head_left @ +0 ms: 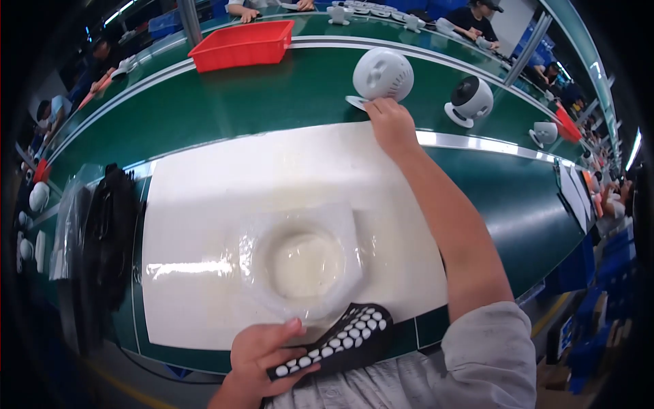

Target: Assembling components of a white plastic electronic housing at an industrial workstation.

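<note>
My left hand point(264, 361), closed at the near edge of the table, holds a curved black piece point(335, 343) with rows of round white spots. Reaching far out, my right hand point(392, 123) grips the flat round base of a white rounded device point(383, 73) with slots in its side. That device stands on the green belt point(306, 92); my fingertips partly hide its base. Between my hands, a plastic-wrapped holder point(344, 235) with a round hollow sits on the white board point(194, 204).
A red bin point(242, 45) stands on the belt at the far left. More white devices point(471, 99) follow to the right. Black bags point(109, 232) and clear plastic point(71, 225) hang at the left. Papers point(573, 194) lie at the right edge. Other people work beyond the belt.
</note>
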Demonstrator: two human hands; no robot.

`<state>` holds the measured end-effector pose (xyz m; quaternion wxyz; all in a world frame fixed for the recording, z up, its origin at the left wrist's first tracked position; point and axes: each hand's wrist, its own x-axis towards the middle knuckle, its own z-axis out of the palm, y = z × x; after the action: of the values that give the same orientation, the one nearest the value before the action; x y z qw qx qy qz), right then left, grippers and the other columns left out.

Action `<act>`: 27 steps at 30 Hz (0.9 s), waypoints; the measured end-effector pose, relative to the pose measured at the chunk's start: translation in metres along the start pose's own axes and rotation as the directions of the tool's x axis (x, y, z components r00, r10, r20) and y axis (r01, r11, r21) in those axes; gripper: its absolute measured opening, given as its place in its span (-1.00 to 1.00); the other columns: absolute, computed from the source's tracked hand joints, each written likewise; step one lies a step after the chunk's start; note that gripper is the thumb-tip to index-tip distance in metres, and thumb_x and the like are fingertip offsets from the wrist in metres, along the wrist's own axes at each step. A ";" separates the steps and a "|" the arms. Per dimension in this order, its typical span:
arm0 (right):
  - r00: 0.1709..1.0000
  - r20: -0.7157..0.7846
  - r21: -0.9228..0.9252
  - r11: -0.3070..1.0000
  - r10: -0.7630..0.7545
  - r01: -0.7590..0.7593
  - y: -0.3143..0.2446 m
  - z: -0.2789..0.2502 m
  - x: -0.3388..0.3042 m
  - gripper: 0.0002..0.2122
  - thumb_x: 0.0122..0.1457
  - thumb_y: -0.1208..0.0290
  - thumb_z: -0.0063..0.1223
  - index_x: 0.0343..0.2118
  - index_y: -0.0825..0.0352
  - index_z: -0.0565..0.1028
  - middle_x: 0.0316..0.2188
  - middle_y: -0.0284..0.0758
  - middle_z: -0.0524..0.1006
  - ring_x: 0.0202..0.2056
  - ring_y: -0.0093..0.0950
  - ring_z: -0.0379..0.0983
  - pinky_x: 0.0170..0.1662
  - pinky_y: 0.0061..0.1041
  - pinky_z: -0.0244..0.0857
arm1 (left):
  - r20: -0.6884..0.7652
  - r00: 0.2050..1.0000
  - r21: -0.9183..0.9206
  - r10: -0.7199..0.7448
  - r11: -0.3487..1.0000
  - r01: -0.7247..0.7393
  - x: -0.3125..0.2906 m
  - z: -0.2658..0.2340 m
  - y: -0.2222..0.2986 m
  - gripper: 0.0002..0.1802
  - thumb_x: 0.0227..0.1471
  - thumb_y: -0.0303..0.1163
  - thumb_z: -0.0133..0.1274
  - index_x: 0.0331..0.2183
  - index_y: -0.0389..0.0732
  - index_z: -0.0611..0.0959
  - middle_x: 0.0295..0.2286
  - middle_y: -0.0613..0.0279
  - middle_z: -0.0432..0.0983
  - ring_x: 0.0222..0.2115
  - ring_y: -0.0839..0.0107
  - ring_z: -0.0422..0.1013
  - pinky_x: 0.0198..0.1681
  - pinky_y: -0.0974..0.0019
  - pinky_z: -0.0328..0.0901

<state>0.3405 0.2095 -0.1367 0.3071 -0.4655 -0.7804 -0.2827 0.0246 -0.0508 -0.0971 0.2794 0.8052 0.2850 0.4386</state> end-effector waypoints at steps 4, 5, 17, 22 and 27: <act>0.918 0.271 -0.139 0.956 0.288 -0.259 0.024 0.021 0.006 -0.79 0.03 0.36 -0.17 -0.27 0.25 0.41 -0.40 -0.27 0.41 -0.31 -0.30 0.33 -0.21 -0.41 0.22 | 0.114 0.984 0.050 -0.135 0.990 0.130 -0.005 -0.015 0.006 -0.44 -0.55 -0.50 0.26 -0.31 -0.35 0.48 -0.28 0.10 0.39 -0.37 0.27 0.39 -0.39 0.33 0.33; 0.794 0.469 -0.089 0.915 0.387 -0.394 0.015 0.019 0.017 -0.75 0.04 0.29 -0.18 -0.25 0.26 0.39 -0.31 -0.26 0.39 -0.24 -0.26 0.31 -0.18 -0.38 0.20 | 0.011 0.900 -0.098 -0.435 0.896 0.434 -0.015 -0.012 0.014 -0.36 -0.58 -0.55 0.25 -0.25 -0.34 0.45 -0.35 0.07 0.43 -0.40 0.34 0.40 -0.38 0.36 0.33; 0.557 0.160 -0.452 0.562 0.815 -0.693 0.143 -0.010 -0.083 -0.61 0.01 0.08 -0.17 -0.12 0.16 0.31 -0.11 -0.29 0.29 -0.01 -0.35 0.12 -0.02 -0.22 -0.05 | 0.078 0.995 0.035 -0.059 0.998 0.057 0.000 -0.026 -0.010 -0.73 -0.54 -0.43 0.25 -0.61 -0.28 0.54 -0.39 0.03 0.46 -0.48 0.21 0.42 -0.44 0.26 0.30; 0.899 -0.043 -0.458 0.791 0.436 -0.406 0.105 -0.033 -0.076 -0.81 -0.04 0.34 -0.05 -0.32 0.21 0.38 -0.38 -0.36 0.39 -0.27 -0.38 0.28 -0.24 -0.34 0.07 | 0.053 0.977 0.060 -0.209 0.977 0.205 -0.012 -0.026 -0.010 -0.71 -0.61 -0.38 0.25 -0.64 -0.27 0.56 -0.43 0.17 0.47 -0.51 0.30 0.41 -0.47 0.33 0.26; 0.938 -0.192 -0.286 0.898 0.289 -0.335 -0.005 -0.091 -0.037 -0.80 0.00 0.33 -0.03 -0.31 0.27 0.39 -0.49 -0.29 0.42 -0.48 -0.42 0.34 -0.38 -0.55 0.17 | -0.001 0.994 -0.041 -0.109 0.993 0.109 -0.012 -0.030 -0.030 -0.77 -0.49 -0.42 0.23 -0.69 -0.30 0.52 -0.49 0.07 0.47 -0.56 0.33 0.41 -0.51 0.40 0.29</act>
<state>0.3693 0.1206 -0.1057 0.3263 -0.6059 -0.6159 -0.3835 -0.0139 -0.0328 -0.1111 0.3189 0.7818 0.3199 0.4299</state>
